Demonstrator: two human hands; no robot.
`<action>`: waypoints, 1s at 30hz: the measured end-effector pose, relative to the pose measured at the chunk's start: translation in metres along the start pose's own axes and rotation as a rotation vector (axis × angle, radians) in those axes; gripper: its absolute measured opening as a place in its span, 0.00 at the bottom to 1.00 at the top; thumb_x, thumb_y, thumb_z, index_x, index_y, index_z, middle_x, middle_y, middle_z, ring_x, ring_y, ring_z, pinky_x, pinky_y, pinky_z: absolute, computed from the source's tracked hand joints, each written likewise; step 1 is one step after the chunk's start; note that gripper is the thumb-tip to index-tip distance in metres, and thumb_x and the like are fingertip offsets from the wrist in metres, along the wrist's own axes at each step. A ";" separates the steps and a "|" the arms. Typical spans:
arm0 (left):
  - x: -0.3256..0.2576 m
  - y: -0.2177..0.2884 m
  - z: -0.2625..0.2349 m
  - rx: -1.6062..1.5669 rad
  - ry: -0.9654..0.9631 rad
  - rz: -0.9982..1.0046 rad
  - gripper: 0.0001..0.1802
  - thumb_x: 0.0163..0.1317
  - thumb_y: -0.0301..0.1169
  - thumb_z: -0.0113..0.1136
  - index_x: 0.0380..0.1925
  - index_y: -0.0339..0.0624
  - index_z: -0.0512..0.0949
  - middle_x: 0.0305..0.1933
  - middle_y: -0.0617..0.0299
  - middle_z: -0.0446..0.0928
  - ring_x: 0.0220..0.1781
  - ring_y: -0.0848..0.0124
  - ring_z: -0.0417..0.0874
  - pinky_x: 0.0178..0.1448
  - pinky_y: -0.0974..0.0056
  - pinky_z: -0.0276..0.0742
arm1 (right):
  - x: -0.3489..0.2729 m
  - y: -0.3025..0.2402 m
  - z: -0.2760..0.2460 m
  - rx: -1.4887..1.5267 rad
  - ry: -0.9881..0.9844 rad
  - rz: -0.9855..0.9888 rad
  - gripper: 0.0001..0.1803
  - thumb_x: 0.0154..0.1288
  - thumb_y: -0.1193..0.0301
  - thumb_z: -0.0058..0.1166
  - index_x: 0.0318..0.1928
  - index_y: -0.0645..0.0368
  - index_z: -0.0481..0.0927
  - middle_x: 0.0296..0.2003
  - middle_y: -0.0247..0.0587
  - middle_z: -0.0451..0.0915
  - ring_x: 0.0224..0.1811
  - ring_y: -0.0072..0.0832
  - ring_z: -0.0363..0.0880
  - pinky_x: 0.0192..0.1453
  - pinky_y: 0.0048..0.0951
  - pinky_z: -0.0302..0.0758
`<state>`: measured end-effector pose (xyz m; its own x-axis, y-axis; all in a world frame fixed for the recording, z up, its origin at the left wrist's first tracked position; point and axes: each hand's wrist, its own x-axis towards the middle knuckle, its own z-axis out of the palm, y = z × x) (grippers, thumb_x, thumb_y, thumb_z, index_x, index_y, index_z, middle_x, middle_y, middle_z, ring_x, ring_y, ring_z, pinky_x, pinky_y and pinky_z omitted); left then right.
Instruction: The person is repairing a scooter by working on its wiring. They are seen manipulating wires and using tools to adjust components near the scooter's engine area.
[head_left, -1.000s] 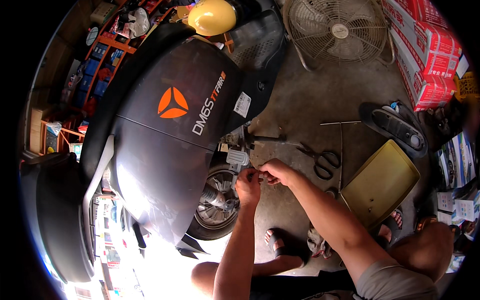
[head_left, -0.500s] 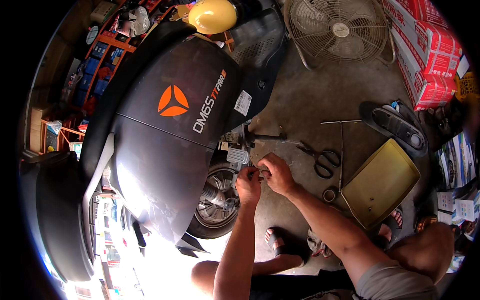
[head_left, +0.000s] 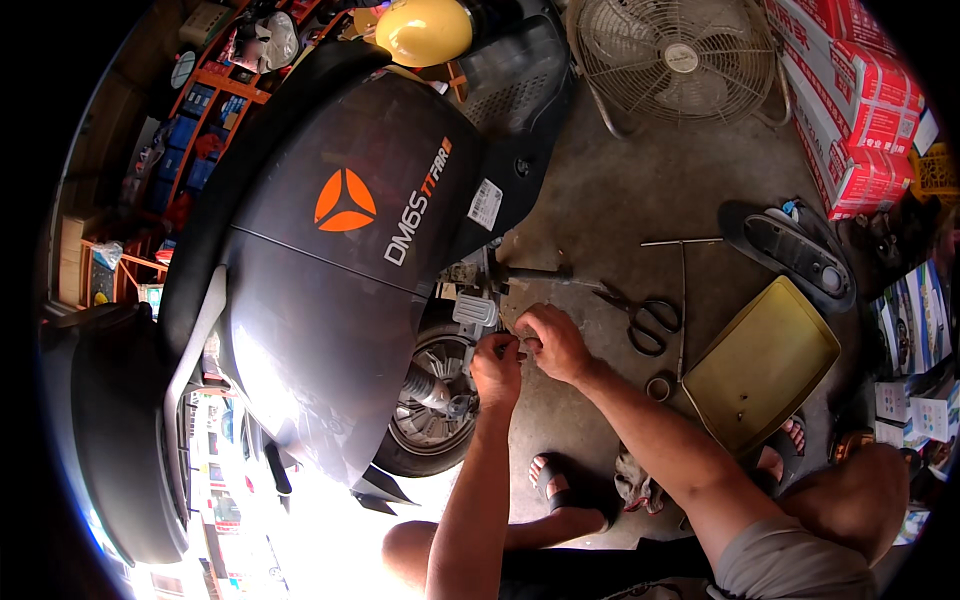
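Note:
Beside the rear wheel [head_left: 432, 440] of a dark grey scooter [head_left: 300, 300], my two hands come close together. My left hand [head_left: 496, 372] is closed in a pinch, with something small and dark at its fingertips that I cannot make out. Just to its right, my right hand [head_left: 556, 344] has its fingers curled and pinched toward the left fingertips. Whatever lies between them is too small to name. A grey ribbed footrest [head_left: 475, 310] sticks out from the scooter just above my left hand.
Black-handled scissors [head_left: 645, 320], a T-handle wrench [head_left: 683, 290], a tape roll [head_left: 659, 387] and a yellowish tray [head_left: 765, 365] with small bits lie on the floor at right. A black plastic part [head_left: 790, 255] lies beyond. A fan [head_left: 680, 60] and red-white boxes [head_left: 860, 130] stand at the back.
Both hands stay in nearly the same place beside the wheel, with only slight finger movement. Nothing else visibly moves.

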<state>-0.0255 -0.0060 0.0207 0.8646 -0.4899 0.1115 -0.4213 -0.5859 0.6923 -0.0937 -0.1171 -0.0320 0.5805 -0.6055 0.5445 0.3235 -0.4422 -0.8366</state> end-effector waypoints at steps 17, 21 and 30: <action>0.000 -0.005 0.002 0.036 0.029 0.043 0.06 0.60 0.25 0.60 0.36 0.33 0.80 0.30 0.57 0.83 0.30 0.70 0.87 0.32 0.68 0.80 | -0.004 0.002 0.005 0.005 -0.022 0.015 0.15 0.44 0.85 0.58 0.35 0.58 0.77 0.34 0.42 0.79 0.40 0.43 0.77 0.44 0.42 0.73; 0.001 -0.008 0.003 0.029 0.036 0.043 0.06 0.60 0.25 0.61 0.36 0.33 0.80 0.29 0.57 0.83 0.29 0.71 0.86 0.32 0.68 0.80 | -0.003 0.003 0.004 -0.020 -0.033 0.013 0.14 0.44 0.84 0.58 0.34 0.57 0.77 0.33 0.40 0.78 0.39 0.42 0.76 0.43 0.42 0.72; 0.000 -0.009 0.004 -0.009 0.033 0.048 0.06 0.61 0.25 0.60 0.36 0.33 0.79 0.28 0.58 0.83 0.28 0.72 0.86 0.31 0.69 0.79 | -0.001 0.003 0.000 -0.116 -0.060 -0.049 0.11 0.46 0.82 0.58 0.30 0.54 0.75 0.31 0.35 0.76 0.37 0.38 0.75 0.42 0.40 0.68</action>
<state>-0.0226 -0.0034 0.0121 0.8523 -0.4955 0.1677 -0.4596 -0.5563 0.6923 -0.0936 -0.1183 -0.0354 0.6108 -0.5420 0.5772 0.2661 -0.5461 -0.7944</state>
